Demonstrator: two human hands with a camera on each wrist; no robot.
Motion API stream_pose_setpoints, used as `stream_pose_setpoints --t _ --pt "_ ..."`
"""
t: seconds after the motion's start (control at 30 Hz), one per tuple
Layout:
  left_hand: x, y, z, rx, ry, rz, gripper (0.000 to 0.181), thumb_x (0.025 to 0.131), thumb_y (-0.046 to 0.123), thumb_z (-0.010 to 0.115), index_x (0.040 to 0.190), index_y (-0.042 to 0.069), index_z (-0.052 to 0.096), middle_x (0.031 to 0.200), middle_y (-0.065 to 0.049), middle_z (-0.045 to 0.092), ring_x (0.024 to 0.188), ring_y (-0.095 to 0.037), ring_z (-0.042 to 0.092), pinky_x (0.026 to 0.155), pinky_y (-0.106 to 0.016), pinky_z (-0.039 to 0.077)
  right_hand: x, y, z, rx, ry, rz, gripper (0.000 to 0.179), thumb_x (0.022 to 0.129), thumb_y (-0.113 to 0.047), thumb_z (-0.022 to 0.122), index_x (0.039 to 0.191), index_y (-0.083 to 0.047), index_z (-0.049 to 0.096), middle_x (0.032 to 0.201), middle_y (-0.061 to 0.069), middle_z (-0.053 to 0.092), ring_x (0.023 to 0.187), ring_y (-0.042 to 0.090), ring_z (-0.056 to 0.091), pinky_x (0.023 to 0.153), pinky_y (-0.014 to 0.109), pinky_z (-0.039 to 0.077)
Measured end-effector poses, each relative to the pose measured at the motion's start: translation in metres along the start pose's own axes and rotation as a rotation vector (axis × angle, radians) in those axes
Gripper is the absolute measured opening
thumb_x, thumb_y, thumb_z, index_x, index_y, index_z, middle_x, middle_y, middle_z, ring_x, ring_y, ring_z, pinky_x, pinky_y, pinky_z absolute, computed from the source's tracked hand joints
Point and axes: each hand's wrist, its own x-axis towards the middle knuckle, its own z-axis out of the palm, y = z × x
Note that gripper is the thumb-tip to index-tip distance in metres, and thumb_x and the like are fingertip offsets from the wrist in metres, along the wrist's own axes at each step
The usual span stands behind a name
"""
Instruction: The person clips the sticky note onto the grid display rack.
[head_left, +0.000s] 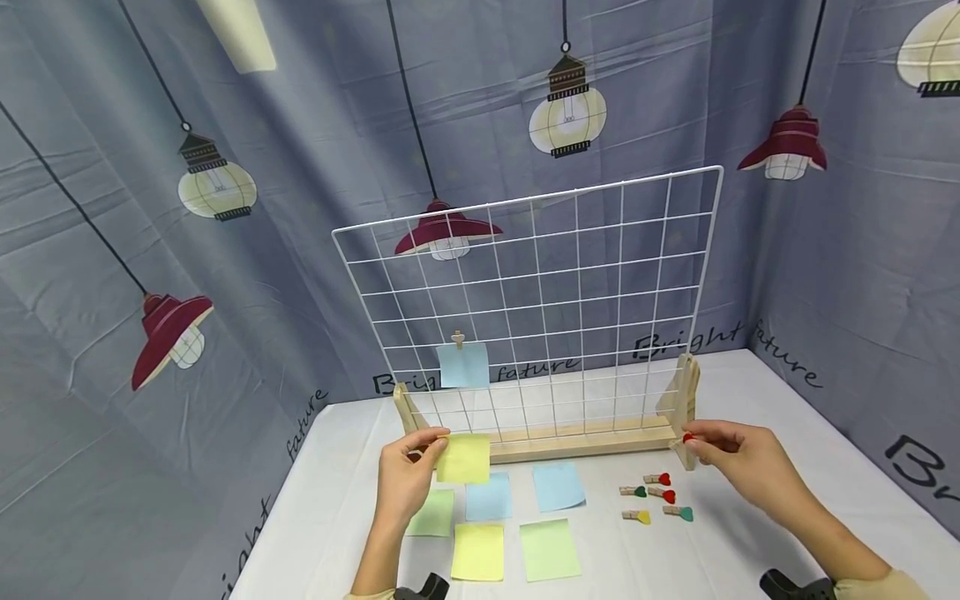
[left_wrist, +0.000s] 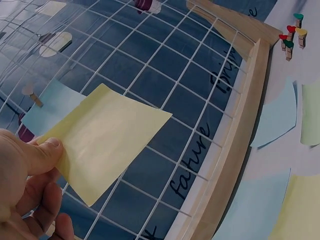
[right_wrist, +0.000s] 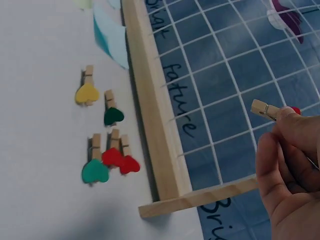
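My left hand [head_left: 406, 473] pinches a yellow sticky note [head_left: 463, 458] by its left edge, in front of the lower left of the white wire grid [head_left: 537, 283]. In the left wrist view the thumb lies over the note's corner. My right hand [head_left: 738, 457], by the grid's right wooden foot, pinches a small wooden clothespin [right_wrist: 264, 109] with a red heart, which the fingers partly cover. On the grid, a clothespin [head_left: 458, 338] holds a light blue sticky note [head_left: 463, 365].
On the white table lie blue [head_left: 558, 487], green [head_left: 551, 550] and yellow [head_left: 477, 552] sticky notes. Several heart clothespins, among them a yellow-hearted clothespin [head_left: 637, 517], lie to their right. A wooden base [head_left: 577, 440] carries the grid. A grey-blue patterned curtain [head_left: 300, 125] surrounds the table.
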Motion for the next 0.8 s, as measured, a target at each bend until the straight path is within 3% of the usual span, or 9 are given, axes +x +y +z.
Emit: stream_pose_setpoints --t 0.23,0.4,0.57,0.8 --pt "0.001 0.005 0.008 -0.030 -0.014 0.020 0.010 0.091 0.012 0.078 0.099 0.016 0.083 0.092 -0.005 0.077 0.070 -0.010 0.058 0.059 -0.021 0.046 0.004 -0.019 -0.004 0.025 0.019 -0.037 0.045 0.098 -0.039 0.071 0.127 -0.005 0.072 0.114 0.013 0.077 0.086 -0.002 0.062 0.068 0.022 0.056" --pt "0.005 0.010 0.015 -0.059 -0.021 0.041 0.013 0.090 0.011 0.079 0.101 0.016 0.083 0.092 -0.008 0.075 0.073 -0.010 0.058 0.058 -0.019 0.045 0.009 -0.037 -0.006 0.050 0.031 -0.105 0.042 0.098 -0.037 0.071 0.127 -0.007 0.072 0.116 0.012 0.077 0.087 -0.008 0.062 0.071 0.019 0.056" --pt "0.009 0.017 0.024 -0.064 -0.038 0.058 0.016 0.090 0.011 0.079 0.105 0.017 0.083 0.094 -0.008 0.074 0.075 -0.012 0.058 0.057 -0.019 0.043 0.014 -0.050 -0.006 0.069 0.035 -0.152 0.037 0.099 -0.034 0.071 0.125 -0.008 0.073 0.113 0.012 0.077 0.085 -0.004 0.063 0.070 0.020 0.056" --pt "0.011 0.027 0.033 -0.051 -0.026 0.086 0.014 0.090 0.011 0.078 0.102 0.018 0.082 0.094 -0.003 0.078 0.076 -0.011 0.060 0.065 -0.020 0.045 0.018 -0.065 -0.003 0.093 0.017 -0.189 0.038 0.101 -0.034 0.067 0.128 -0.007 0.071 0.116 0.013 0.076 0.088 -0.002 0.064 0.073 0.021 0.057"
